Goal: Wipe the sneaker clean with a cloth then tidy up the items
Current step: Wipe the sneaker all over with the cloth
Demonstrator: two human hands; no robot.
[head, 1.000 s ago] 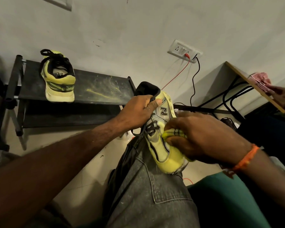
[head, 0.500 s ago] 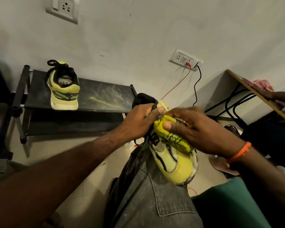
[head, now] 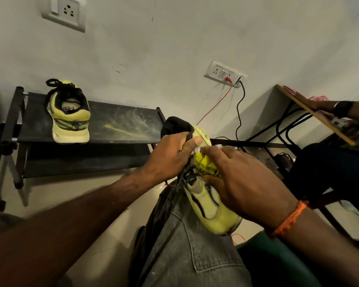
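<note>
The sneaker [head: 210, 208] is resting on my knee, toe pointing near and right, heel lifted toward the far wall. My left hand [head: 170, 156] is gripping it around the black collar, fingers curled over the rim, thumb pressing by the laces. My right hand [head: 243, 181] is bunching the yellow cloth [head: 205, 165] against the shoe's side, just past the laces, fingers curled down on it; an orange band [head: 290, 218] is sitting on that wrist. Grey jeans [head: 193, 253] are carrying the shoe underneath. Farther left, the matching second sneaker [head: 69, 118] is standing heel toward me on the black shoe rack [head: 122, 125], whose top is showing yellowish smears. On the far wall, a red cable [head: 216, 104] and a black cable [head: 239, 112] are hanging from a socket plate [head: 224, 74]. At far right, another person's hand [head: 311, 103] is lying on a wooden tabletop [head: 311, 114].
</note>
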